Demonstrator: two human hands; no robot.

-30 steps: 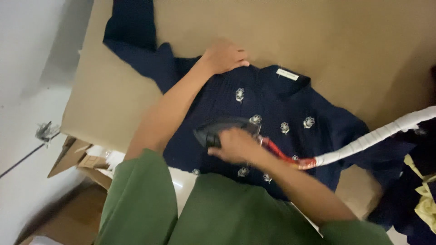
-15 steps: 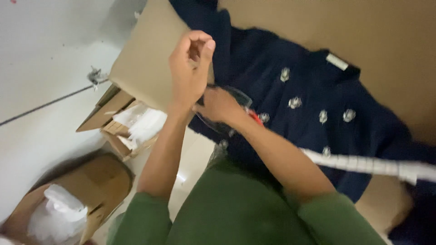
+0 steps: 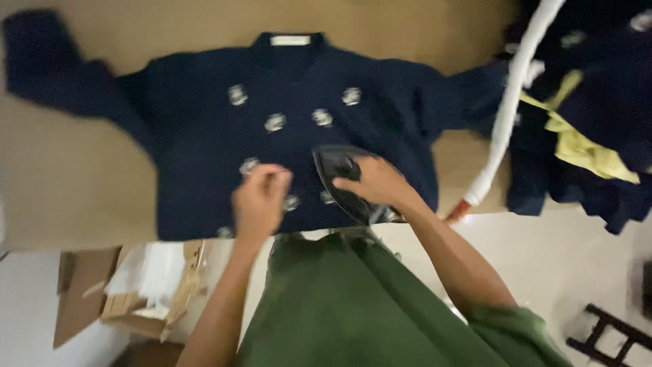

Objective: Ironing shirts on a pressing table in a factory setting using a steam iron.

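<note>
A navy sweater (image 3: 204, 156) with pale patches was spread flat, collar away from the person, on a tan table (image 3: 75, 183). A dark iron (image 3: 343, 177) was set on its lower front, and its handle was gripped by the right hand (image 3: 370, 182), fingers closed around it. The left hand (image 3: 260, 200) was held just beside the iron over the hem, fingers curled together; whether anything was pinched could not be told through the blur. A white wrapped cord (image 3: 509, 102) was seen running up at the right, beside a heap of dark and yellow clothes (image 3: 584, 136). An open carton (image 3: 129, 292) was seen below the table edge.
</note>
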